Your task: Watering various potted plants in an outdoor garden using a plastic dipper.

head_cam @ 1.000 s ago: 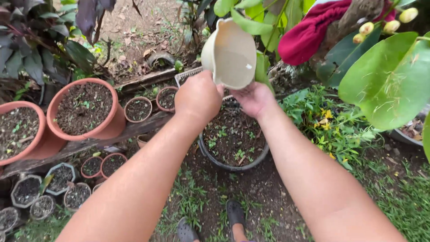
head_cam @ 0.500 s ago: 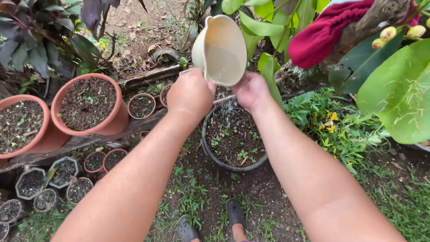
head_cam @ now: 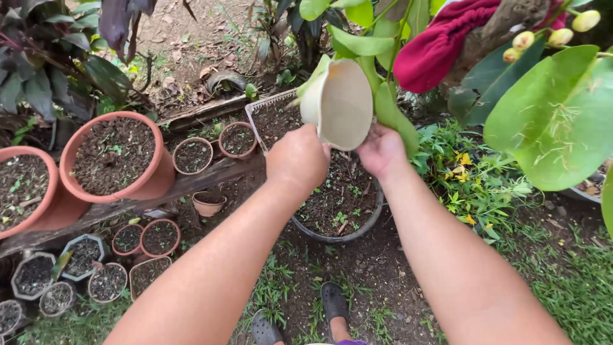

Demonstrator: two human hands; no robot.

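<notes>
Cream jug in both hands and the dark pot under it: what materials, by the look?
Cream jug: probably plastic, matte; thin even wall, uniform colour, no glaze shine. Left hand and right hand hold it tilted. Dark pot: likely black plastic or rubber; thin, dull rim, unlike the thick orange terracotta-looking pot.
</notes>
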